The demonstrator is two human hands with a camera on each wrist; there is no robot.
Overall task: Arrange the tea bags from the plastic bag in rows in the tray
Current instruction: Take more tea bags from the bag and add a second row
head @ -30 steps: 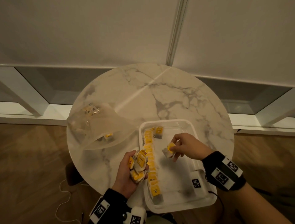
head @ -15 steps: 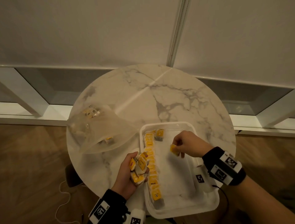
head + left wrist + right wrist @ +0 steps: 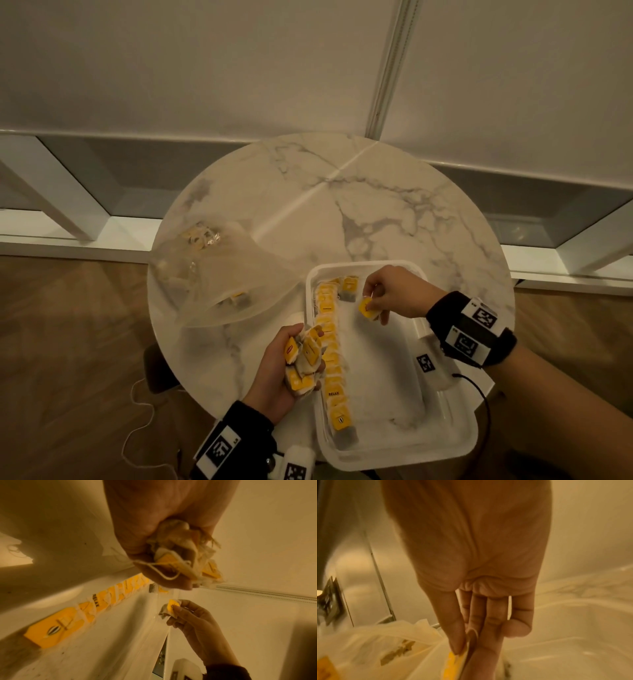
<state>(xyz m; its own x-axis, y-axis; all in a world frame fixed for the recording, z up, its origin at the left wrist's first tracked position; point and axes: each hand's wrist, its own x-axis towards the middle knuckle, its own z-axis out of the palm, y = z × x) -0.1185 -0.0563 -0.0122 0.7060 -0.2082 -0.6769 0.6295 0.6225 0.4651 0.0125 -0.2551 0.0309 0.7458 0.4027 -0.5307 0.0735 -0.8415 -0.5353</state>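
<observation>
Step in hand, as we read it: starting row 2. R hand (image 3: 394, 294) pinches one tea bag (image 3: 368, 307) by its yellow tag, above the far part of the white tray (image 3: 459, 442), near the lone bag (image 3: 349, 289) heading row 2. L hand (image 3: 284, 370) is curled round a bunch of bags (image 3: 305, 359) w/ loose strings, at the tray's left rim. Row 1 (image 3: 330, 356) runs along the left wall, tags overlapping. Next: lay bag flat below the lone one. Plastic bag (image 3: 219, 274): thin, translucent, crumpled, few bags inside. Marble table (image 3: 376, 205): round, glossy.
</observation>
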